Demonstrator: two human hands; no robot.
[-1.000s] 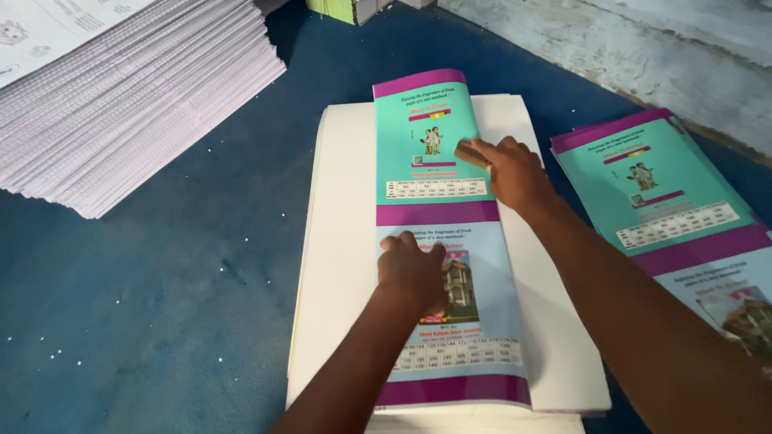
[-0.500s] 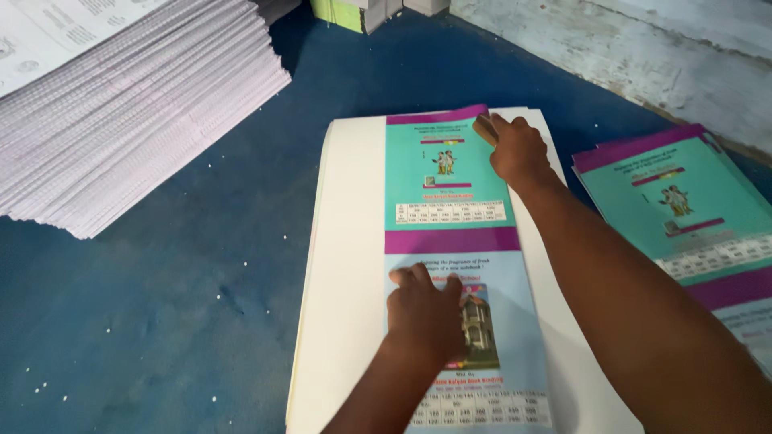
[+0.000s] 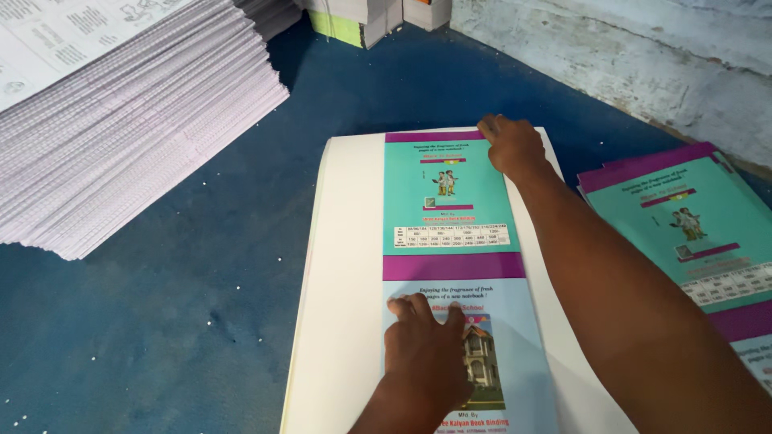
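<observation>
A long printed cover sheet (image 3: 450, 209), teal at the far half, purple bands, pale blue at the near half, lies on a stack of white sheets (image 3: 346, 265). My left hand (image 3: 426, 345) presses flat on the near pale-blue half, fingers spread over a picture of a house. My right hand (image 3: 511, 145) rests at the far right corner of the sheet, fingers curled over its top edge. My right forearm crosses the white stack's right side.
A tall pile of white printed sheets (image 3: 112, 120) fills the upper left. More teal and purple covers (image 3: 683, 225) lie at the right. Small book stacks (image 3: 362, 20) stand at the back by a rough pale wall (image 3: 643, 56). Everything rests on a blue surface (image 3: 161, 321).
The cover sheet has slid farther away on the white stack. My right hand went from the teal panel's right edge to the far right corner. My left hand stays pressed on the pale-blue half.
</observation>
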